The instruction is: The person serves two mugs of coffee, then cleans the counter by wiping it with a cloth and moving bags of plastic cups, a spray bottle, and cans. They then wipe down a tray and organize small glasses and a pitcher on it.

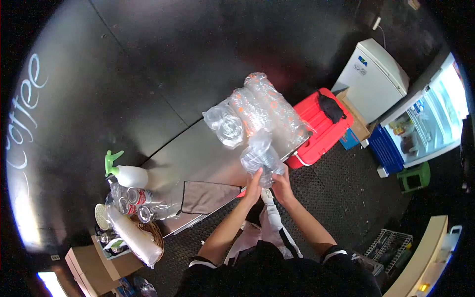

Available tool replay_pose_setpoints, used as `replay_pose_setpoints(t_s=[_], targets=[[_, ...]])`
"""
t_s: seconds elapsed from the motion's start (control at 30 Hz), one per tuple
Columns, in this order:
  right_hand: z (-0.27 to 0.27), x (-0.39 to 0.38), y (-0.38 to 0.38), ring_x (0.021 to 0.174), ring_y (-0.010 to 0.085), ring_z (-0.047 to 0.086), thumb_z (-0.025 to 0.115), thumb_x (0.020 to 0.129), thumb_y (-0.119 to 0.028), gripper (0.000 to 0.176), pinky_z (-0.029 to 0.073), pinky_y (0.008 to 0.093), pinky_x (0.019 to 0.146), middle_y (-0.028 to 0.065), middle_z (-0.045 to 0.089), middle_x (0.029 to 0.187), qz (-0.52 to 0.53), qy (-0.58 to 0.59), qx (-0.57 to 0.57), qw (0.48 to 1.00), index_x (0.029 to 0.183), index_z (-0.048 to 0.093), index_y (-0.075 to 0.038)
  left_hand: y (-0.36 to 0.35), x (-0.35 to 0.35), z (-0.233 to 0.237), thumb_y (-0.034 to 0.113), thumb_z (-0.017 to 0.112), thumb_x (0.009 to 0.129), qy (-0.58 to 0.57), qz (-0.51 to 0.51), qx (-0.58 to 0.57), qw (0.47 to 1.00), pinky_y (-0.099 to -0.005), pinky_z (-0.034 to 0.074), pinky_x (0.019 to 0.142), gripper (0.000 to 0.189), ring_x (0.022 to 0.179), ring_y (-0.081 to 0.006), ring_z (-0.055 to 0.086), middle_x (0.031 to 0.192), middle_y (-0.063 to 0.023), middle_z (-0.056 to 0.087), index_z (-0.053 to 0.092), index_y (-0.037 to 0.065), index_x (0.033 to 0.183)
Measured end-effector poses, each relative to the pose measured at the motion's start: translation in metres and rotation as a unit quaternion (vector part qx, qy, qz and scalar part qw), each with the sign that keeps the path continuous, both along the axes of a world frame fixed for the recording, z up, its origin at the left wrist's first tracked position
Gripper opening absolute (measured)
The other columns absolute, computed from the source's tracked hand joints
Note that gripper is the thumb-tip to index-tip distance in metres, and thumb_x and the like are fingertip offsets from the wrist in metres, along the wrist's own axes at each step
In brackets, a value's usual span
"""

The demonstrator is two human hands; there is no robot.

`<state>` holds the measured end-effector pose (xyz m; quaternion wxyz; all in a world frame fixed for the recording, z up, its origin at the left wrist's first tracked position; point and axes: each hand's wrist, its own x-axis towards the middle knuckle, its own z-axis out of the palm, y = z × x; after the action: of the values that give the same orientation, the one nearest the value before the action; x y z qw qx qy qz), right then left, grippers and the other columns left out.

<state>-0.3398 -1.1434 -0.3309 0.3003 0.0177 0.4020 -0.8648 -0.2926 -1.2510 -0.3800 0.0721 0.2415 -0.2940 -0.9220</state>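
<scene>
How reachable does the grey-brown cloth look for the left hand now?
Probably yes: the cloth lies nearby and nothing seems to block the way, though the left hand would first have to release the plastic bundle.

dim wall (163,59) | open fridge (428,121) glaring | fisheye-curved edges, black corners

1. Just beyond the bundle (261,157) in my left hand (254,186) and right hand (281,186), plastic sleeves (276,105) block the way.
2. Leftward I could pass low over bare worktop (190,161), between the bag (223,123) and spray bottle (131,176).
3. The cloth (208,197) lies flat, easily cleared.
4. Farther left, jars (140,196) crowd the worktop's end.
5. Right, the red box (321,129) stands just beyond the edge.
</scene>
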Motion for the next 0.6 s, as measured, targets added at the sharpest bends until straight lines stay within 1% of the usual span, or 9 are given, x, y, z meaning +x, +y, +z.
replay_pose_setpoints(t_s=[0.07,0.13,0.2,0.27,0.3,0.33,0.4,0.43,0.6], targets=[[0.007,0.0,-0.021,0.121,0.0241,0.042,0.065,0.078,-0.022,0.062,0.038,0.0473,0.096,0.0078,0.043,0.128,0.078,0.019,0.046,0.996,0.13,0.032,-0.014,-0.019,0.013,0.021,0.031,0.059,0.09,0.031,0.047,-0.025,0.998,-0.0375,0.038,0.099,0.057,0.117,-0.0202,0.047,0.128,-0.0084,0.047,0.034,0.006,0.134],[0.02,-0.005,-0.055,0.118,0.0252,0.044,0.064,0.078,-0.019,0.059,0.041,0.0468,0.094,0.0082,0.045,0.125,0.111,0.018,0.041,0.993,0.129,0.033,-0.013,-0.048,0.02,0.05,0.032,0.055,0.092,-0.015,0.066,-0.041,0.997,-0.0382,0.034,0.104,0.058,0.122,-0.0218,0.044,0.134,-0.0096,0.043,0.031,0.006,0.137],[0.022,-0.011,-0.094,0.112,0.0223,0.047,0.072,0.074,-0.016,0.061,0.045,0.0434,0.085,0.0064,0.046,0.116,0.14,-0.048,-0.032,0.989,0.122,0.034,-0.014,-0.084,0.022,0.05,0.033,0.055,0.092,0.016,0.134,-0.116,0.984,-0.0388,0.035,0.103,0.059,0.124,-0.0212,0.041,0.135,-0.0095,0.042,0.029,0.007,0.138],[0.029,-0.013,-0.134,0.106,0.0213,0.049,0.073,0.073,-0.018,0.061,0.047,0.0409,0.081,0.0061,0.047,0.113,0.157,-0.069,-0.044,0.984,0.121,0.036,-0.014,-0.118,0.018,0.053,0.033,0.056,0.091,0.052,0.207,-0.149,0.966,-0.0421,0.036,0.101,0.065,0.126,-0.0216,0.039,0.137,-0.0096,0.038,0.023,0.007,0.141],[0.03,-0.015,-0.153,0.101,0.0204,0.051,0.074,0.073,-0.02,0.06,0.048,0.0383,0.078,0.0059,0.048,0.111,0.168,-0.091,-0.052,0.98,0.119,0.037,-0.013,-0.125,0.019,0.072,0.034,0.06,0.089,0.037,0.228,-0.163,0.959,-0.0443,0.037,0.098,0.075,0.125,-0.0229,0.039,0.138,-0.01,0.036,0.015,0.008,0.143],[0.032,-0.017,-0.17,0.101,0.0204,0.051,0.074,0.073,-0.02,0.06,0.048,0.0383,0.078,0.0059,0.048,0.111,0.174,-0.092,-0.055,0.979,0.119,0.037,-0.013,-0.134,0.016,0.077,0.034,0.06,0.089,0.035,0.233,-0.166,0.958,-0.0443,0.037,0.098,0.075,0.125,-0.0229,0.039,0.138,-0.01,0.036,0.015,0.008,0.143],[0.02,-0.021,-0.202,0.086,0.0175,0.053,0.075,0.072,-0.022,0.062,0.05,0.0332,0.068,0.0056,0.049,0.106,0.161,-0.153,-0.017,0.975,0.119,0.036,-0.014,-0.151,0.012,0.076,0.038,0.065,0.085,-0.085,0.267,-0.196,0.94,-0.0447,0.037,0.097,0.085,0.125,-0.0254,0.038,0.139,-0.0103,0.034,0.011,0.009,0.144],[0.014,-0.022,-0.213,0.075,0.0155,0.051,0.076,0.071,-0.024,0.064,0.05,0.0312,0.062,0.0055,0.049,0.104,0.161,-0.159,-0.016,0.974,0.12,0.035,-0.014,-0.159,0.008,0.074,0.04,0.069,0.081,-0.096,0.263,-0.208,0.937,-0.0437,0.037,0.096,0.093,0.126,-0.0272,0.037,0.139,-0.0118,0.034,0.008,0.01,0.145],[0.003,-0.03,-0.234,0.078,0.0159,0.052,0.076,0.073,-0.026,0.061,0.05,0.0315,0.065,0.0055,0.049,0.105,0.164,-0.183,0.039,0.968,0.119,0.037,-0.012,-0.193,-0.006,0.044,0.04,0.07,0.08,-0.126,0.232,-0.143,0.954,-0.0439,0.037,0.097,0.093,0.126,-0.0276,0.037,0.138,-0.0136,0.034,0.01,0.009,0.144]])
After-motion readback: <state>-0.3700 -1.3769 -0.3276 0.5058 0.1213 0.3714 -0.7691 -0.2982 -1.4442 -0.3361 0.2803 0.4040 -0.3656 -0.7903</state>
